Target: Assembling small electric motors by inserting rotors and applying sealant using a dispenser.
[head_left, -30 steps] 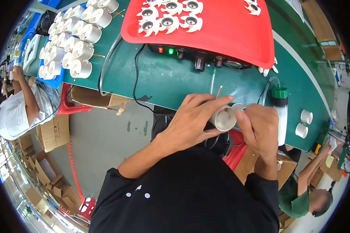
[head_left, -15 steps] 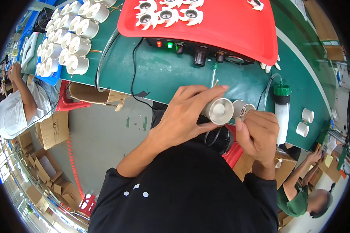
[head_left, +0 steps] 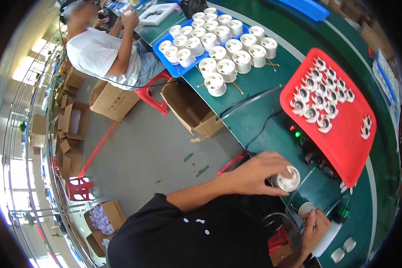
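My left hand point(head_left: 263, 172) is closed round a white cylindrical housing point(head_left: 288, 179), whose round opening faces up and shows a white fan-like part inside. Lower and to the right, my right hand point(head_left: 315, 228) grips a second white housing point(head_left: 305, 208) by its side; its inside is hard to make out. Both housings are held over the near edge of the green table point(head_left: 263, 129). Beside my right hand stands a white bottle with a green cap point(head_left: 342, 211). White fan wheels point(head_left: 319, 96) with dark round centres lie on the red tray point(head_left: 353, 154).
Several white housings point(head_left: 226, 69) with wires stand on and beside a blue tray point(head_left: 187, 69). Under the red tray sits a black box with lit buttons point(head_left: 298, 134). Two white rings point(head_left: 344, 250) lie near the right table edge. A person in white point(head_left: 102, 56) sits at far left.
The view has swung left, bringing the blue tray and the seated person in further. My two hands have moved apart, each still with a housing; the left one now shows its fan-like inside.
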`<state>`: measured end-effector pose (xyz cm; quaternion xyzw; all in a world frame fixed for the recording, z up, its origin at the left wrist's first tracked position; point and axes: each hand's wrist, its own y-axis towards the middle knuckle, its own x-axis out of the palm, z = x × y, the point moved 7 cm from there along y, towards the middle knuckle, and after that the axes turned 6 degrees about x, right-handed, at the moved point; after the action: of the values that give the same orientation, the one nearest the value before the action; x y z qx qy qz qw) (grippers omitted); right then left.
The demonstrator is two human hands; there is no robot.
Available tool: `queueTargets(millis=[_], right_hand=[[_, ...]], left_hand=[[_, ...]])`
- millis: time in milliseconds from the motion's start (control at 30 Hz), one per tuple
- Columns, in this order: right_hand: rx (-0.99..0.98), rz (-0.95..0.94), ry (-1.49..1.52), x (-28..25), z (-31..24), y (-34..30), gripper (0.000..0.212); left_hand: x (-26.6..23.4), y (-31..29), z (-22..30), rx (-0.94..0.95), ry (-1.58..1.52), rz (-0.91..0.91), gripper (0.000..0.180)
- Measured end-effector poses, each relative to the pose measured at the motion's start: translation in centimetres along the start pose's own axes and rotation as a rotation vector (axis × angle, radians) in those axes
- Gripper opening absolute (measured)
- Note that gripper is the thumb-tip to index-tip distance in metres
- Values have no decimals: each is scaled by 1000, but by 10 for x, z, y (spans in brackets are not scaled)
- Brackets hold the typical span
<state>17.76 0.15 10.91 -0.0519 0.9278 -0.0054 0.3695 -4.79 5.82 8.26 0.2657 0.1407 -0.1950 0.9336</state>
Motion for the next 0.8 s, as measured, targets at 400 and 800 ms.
queueTargets(millis=[400, 800], right_hand=[[91, 144, 74, 7, 17, -8, 40], [110, 149, 15, 5, 13, -3, 18]], left_hand=[[-242, -76, -60, -368, 495, 1041, 58], [-209, -58, -135, -343, 584, 922, 64]])
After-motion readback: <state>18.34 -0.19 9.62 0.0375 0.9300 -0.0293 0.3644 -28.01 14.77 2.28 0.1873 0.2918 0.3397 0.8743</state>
